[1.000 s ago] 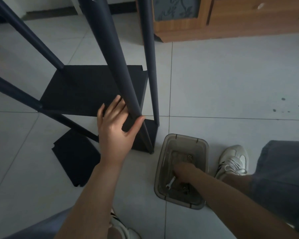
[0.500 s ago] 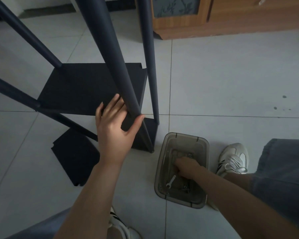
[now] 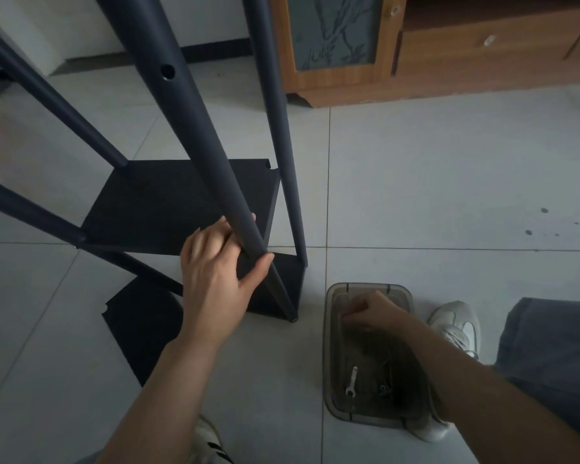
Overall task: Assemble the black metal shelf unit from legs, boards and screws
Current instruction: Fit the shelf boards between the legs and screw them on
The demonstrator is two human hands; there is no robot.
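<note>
- The left hand (image 3: 220, 262) wraps the near leg (image 3: 195, 128) of the shelf unit, thumb on one side and fingers curled round the other, just above the fitted board (image 3: 168, 202). It is gripping the leg, and by my reading that grip is what steadies the frame while the other hand fetches hardware.
- The right hand (image 3: 369, 313) is down in the clear plastic tub (image 3: 335, 406), which sits on the floor just right of that leg's foot. Its fingers are curled at the tub's far end, as if pinching something small — whether a screw is actually held, the view does not show.
- Also in the tub: a small wrench (image 3: 351, 380) and a dark fitting (image 3: 382, 387), both at the near end, well clear of the right hand.
- An open screw hole (image 3: 167, 72) shows high on the near leg, well above the left hand. It looks a likely place for the next fastener (a judgement only).
- To do this step well, keep the left grip firm and low so the leg does not swing — the frame seems only partly joined, with a loose board (image 3: 141, 329) lying flat on the floor to the leg's left.
- Lift a single screw cleanly and check it between the fingertips before leaving the tub; a drop on tile could roll under the wooden cabinet (image 3: 432, 72) beyond the leg.
</note>
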